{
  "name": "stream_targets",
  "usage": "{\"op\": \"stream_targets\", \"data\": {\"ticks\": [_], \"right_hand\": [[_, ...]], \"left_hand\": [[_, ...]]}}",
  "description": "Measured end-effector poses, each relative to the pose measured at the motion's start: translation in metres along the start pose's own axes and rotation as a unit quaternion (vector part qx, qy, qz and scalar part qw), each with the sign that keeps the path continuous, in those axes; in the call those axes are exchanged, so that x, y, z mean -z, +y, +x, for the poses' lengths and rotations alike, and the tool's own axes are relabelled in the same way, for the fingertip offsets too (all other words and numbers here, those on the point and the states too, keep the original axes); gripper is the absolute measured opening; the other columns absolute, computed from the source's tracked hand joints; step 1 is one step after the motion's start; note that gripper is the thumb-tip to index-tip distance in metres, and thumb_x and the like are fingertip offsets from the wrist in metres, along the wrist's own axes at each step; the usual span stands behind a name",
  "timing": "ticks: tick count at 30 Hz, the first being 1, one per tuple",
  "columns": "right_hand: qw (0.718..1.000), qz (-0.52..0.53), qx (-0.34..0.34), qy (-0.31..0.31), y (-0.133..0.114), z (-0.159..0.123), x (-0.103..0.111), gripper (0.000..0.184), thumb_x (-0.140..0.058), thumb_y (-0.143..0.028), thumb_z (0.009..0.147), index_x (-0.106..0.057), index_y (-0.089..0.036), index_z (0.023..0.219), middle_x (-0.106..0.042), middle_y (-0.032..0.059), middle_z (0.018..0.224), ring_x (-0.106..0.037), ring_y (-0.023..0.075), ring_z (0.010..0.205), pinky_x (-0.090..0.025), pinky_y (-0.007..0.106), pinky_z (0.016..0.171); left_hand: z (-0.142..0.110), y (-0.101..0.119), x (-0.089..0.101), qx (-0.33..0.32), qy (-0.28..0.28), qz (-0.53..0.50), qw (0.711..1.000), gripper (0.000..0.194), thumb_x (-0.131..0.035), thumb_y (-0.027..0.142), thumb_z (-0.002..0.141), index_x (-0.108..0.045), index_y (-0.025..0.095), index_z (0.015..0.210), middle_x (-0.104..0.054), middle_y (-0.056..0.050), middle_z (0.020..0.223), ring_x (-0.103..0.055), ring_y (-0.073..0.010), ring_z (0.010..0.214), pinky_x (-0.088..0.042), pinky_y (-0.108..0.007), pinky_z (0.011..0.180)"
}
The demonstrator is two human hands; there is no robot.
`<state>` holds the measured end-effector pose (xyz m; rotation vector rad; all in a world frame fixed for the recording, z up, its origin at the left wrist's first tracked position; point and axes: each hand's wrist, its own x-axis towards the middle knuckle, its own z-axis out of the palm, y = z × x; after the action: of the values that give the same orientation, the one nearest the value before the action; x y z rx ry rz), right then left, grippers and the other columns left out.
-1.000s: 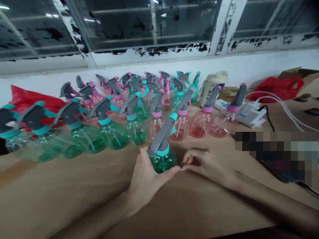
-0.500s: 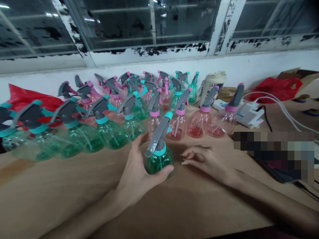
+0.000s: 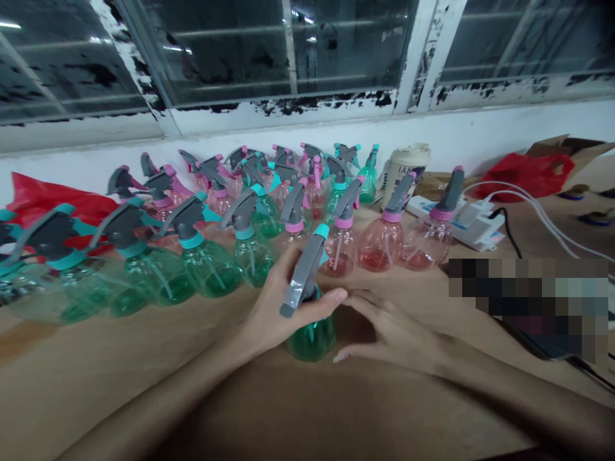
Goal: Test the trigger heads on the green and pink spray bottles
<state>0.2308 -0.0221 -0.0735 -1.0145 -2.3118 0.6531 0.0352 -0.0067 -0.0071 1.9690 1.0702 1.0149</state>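
Note:
A green spray bottle (image 3: 311,340) with a grey and turquoise trigger head stands in front of me on the table. My left hand (image 3: 283,307) is wrapped round its neck, just below the trigger head, and the thumb lies across the front. Close to the bottle's right side is my right hand (image 3: 391,330), its thumb and fingers spread apart with nothing between them. Its fingertips come near my left thumb; I cannot tell whether they touch. Behind my left hand a row of green spray bottles (image 3: 211,272) runs leftward, and pink spray bottles (image 3: 383,242) stand to the right.
More spray bottles crowd against the wall. A paper cup (image 3: 408,169), a white power strip (image 3: 478,224) with cables and a red plastic bag (image 3: 528,173) lie at the back right. Another red bag (image 3: 62,198) is at left. A blurred-out dark device (image 3: 538,339) rests at right.
My left hand has shifted from the bottle's body up to its neck. My right hand has opened its fingers and moved slightly closer to the bottle.

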Motion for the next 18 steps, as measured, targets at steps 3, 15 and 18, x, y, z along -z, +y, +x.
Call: {"op": "stream_targets", "data": {"ticks": [3,15,18], "right_hand": [[1.000,0.013,0.003,-0.008,-0.002,0.008,-0.008,0.084,-0.070,-0.054,0.066,-0.034,-0.023,0.136,-0.050,0.0118,0.131,-0.046,0.0292,0.120,-0.041,0.047,0.097],[0.998,0.044,0.003,0.035,-0.016,0.029,-0.043,0.090,-0.071,-0.057,0.063,-0.034,-0.017,0.134,-0.051,0.0160,0.129,-0.045,0.0309,0.121,-0.038,0.047,0.100],[0.998,0.006,0.048,0.033,-0.015,0.030,-0.044,0.091,-0.068,-0.059,0.065,-0.033,-0.012,0.134,-0.053,0.0176,0.128,-0.045,0.0293,0.122,-0.030,0.048,0.106]], "left_hand": [[-0.002,0.000,-0.001,0.002,-0.007,0.005,1.000,0.037,-0.063,0.038,0.077,-0.049,0.023,0.107,-0.061,-0.001,0.082,-0.061,-0.0201,0.069,-0.053,-0.041,0.072],[-0.016,-0.008,0.016,0.066,0.070,0.010,0.995,0.023,-0.056,0.026,0.078,-0.054,0.027,0.101,-0.065,0.000,0.093,-0.066,-0.0235,0.090,-0.054,-0.041,0.084],[-0.017,-0.007,0.020,0.077,0.068,0.014,0.995,0.031,-0.056,0.027,0.074,-0.055,0.028,0.105,-0.065,-0.001,0.098,-0.065,-0.0247,0.091,-0.052,-0.043,0.087]]}}
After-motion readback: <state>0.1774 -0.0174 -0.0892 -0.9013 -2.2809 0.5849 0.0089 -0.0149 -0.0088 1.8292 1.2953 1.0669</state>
